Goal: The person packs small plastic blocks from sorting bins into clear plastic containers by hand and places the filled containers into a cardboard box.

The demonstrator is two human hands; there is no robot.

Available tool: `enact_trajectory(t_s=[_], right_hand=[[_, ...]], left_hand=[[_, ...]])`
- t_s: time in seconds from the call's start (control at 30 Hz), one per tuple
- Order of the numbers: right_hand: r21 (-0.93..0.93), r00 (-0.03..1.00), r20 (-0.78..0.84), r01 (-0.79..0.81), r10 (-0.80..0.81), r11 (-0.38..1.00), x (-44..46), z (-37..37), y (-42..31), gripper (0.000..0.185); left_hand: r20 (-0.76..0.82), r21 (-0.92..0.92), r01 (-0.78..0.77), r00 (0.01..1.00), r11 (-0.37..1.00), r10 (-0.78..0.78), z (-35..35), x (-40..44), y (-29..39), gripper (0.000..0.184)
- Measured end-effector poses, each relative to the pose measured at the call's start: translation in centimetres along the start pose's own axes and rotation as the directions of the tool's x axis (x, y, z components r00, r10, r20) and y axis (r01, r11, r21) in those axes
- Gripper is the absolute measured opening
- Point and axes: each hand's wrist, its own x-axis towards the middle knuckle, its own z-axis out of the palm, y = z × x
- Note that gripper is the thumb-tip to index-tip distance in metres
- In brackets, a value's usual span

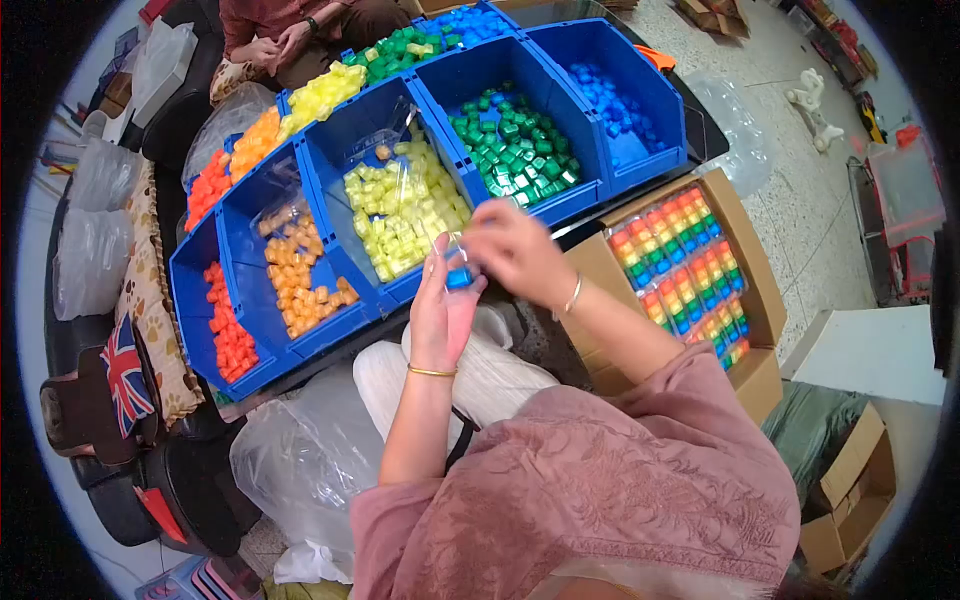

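My left hand (pixel 445 315) is closed around a small clear package with a blue block (pixel 458 278) at its lower end. Over the package's upper part, my right hand (pixel 515 250) has its fingers bent together, blurred by motion; what they grip is hidden. Both hands are in front of a row of blue bins (pixel 375 300). From left to right the bins hold red blocks (pixel 228 335), orange blocks (pixel 292 260), yellow blocks (pixel 400 215), green blocks (pixel 520 150) and blue blocks (pixel 612 100). Clear plastic pieces lie on the yellow and orange blocks.
At right, a cardboard box (pixel 755 300) holds rows of rainbow-coloured packs (pixel 690 270). Behind the bins are more piles of blocks (pixel 325 92) and a seated person (pixel 305 35). Clear plastic bags (pixel 300 460) lie at lower left. An open carton (pixel 850 500) stands at lower right.
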Motion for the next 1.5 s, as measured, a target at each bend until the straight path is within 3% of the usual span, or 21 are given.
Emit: enact_trajectory(t_s=[0.03,0.1,0.17,0.23,0.37,0.4,0.47,0.5,0.57,0.63,0.73,0.87,0.93,1.03,1.1,1.17,1.2,1.27,1.3,1.4,1.5], right_hand=[[-0.049,0.992,-0.119,-0.048,0.042,0.998,0.8,-0.3,1.2,0.013],[-0.259,0.977,-0.035,-0.212,0.21,0.942,2.4,-1.2,5.7,0.015],[-0.468,0.958,0.072,-0.213,0.277,0.857,2.8,-0.1,9.4,0.021],[-0.454,0.884,0.168,-0.324,0.437,0.83,3.4,0.6,10.7,0.026],[-0.198,0.927,-0.181,-0.362,0.329,0.911,3.0,0.1,8.4,0.023],[-0.196,0.931,-0.165,-0.355,0.326,0.914,3.0,-0.1,6.0,0.023],[0.089,0.966,-0.044,-0.252,0.256,0.964,2.5,-0.1,1.2,0.024],[0.107,0.992,0.027,-0.124,0.121,0.987,2.1,0.7,-1.0,0.022],[0.264,0.919,0.205,-0.382,0.336,0.886,1.0,2.5,-4.4,0.019],[0.152,0.993,0.116,-0.03,0.012,0.988,0.4,4.5,-4.5,0.016],[0.217,0.994,0.103,-0.048,0.026,0.975,1.7,6.6,-3.6,0.015],[-0.108,0.998,0.048,-0.041,0.046,0.993,6.8,12.4,0.3,0.016],[-0.425,0.971,0.215,-0.004,0.106,0.905,8.3,15.6,1.7,0.023],[-0.418,0.96,0.243,-0.024,0.138,0.908,8.5,17.6,2.8,0.028],[-0.362,0.956,0.259,-0.033,0.134,0.931,8.2,16.9,3.2,0.031],[0.015,0.996,0.006,-0.087,0.087,0.996,7.9,15.8,2.6,0.028],[0.018,0.996,0.02,-0.082,0.082,0.996,7.8,14.6,0.5,0.028],[0.184,0.943,0.307,-0.193,0.13,0.964,7.3,11.9,-5.0,0.029],[0.187,0.942,0.31,-0.192,0.127,0.964,6.7,12.1,-5.8,0.029],[0.322,0.875,0.377,0.183,-0.303,0.929,5.6,13.7,-7.2,0.028],[0.288,0.805,0.529,0.126,-0.268,0.949,4.8,15.5,-8.1,0.023]], left_hand=[[0.063,-0.018,-0.001,0.998,1.0,0.002,-0.6,-0.2,0.0,0.047],[-0.002,0.021,-0.019,1.0,1.0,0.019,-0.1,-0.8,0.5,0.047],[-0.017,0.035,-0.028,0.999,0.999,0.028,-0.5,-1.3,0.7,0.049],[-0.009,0.049,-0.051,0.999,0.997,0.052,-0.8,-1.4,0.7,0.052],[-0.009,0.065,-0.097,0.995,0.993,0.097,-1.6,-1.9,0.9,0.052],[-0.005,0.038,-0.091,0.996,0.995,0.091,-1.7,-1.9,0.9,0.052],[0.032,0.06,-0.088,0.996,0.994,0.087,-2.2,-1.9,0.9,0.055],[0.028,0.06,-0.089,0.996,0.994,0.088,-2.0,-1.8,0.8,0.055],[0.022,0.027,-0.19,0.982,0.981,0.189,-1.0,-1.9,0.6,0.056],[-0.025,0.05,-0.186,0.982,0.981,0.187,-0.4,-2.8,1.3,0.053],[-0.107,0.085,-0.25,0.96,0.965,0.258,-2.4,-3.3,2.1,0.044],[-0.175,0.174,-0.257,0.942,0.951,0.287,-4.1,-4.6,3.4,0.046],[-0.218,0.174,-0.264,0.929,0.949,0.298,-4.1,-5.2,3.9,0.046],[-0.258,0.15,-0.271,0.918,0.951,0.302,-5.1,-6.1,4.7,0.045],[-0.252,0.127,-0.282,0.918,0.951,0.306,-5.9,-6.5,5.5,0.044],[-0.241,0.173,-0.28,0.917,0.944,0.317,-6.6,-6.7,6.0,0.043],[-0.251,0.167,-0.288,0.913,0.943,0.323,-6.9,-6.9,6.2,0.043],[-0.237,0.152,-0.286,0.919,0.946,0.316,-7.2,-6.9,6.7,0.043],[-0.239,0.152,-0.289,0.917,0.945,0.318,-7.4,-6.9,7.0,0.043],[-0.221,0.098,-0.316,0.918,0.944,0.33,-7.9,-7.1,7.6,0.041],[-0.291,0.117,-0.381,0.87,0.917,0.399,-7.9,-7.8,7.8,0.04]])
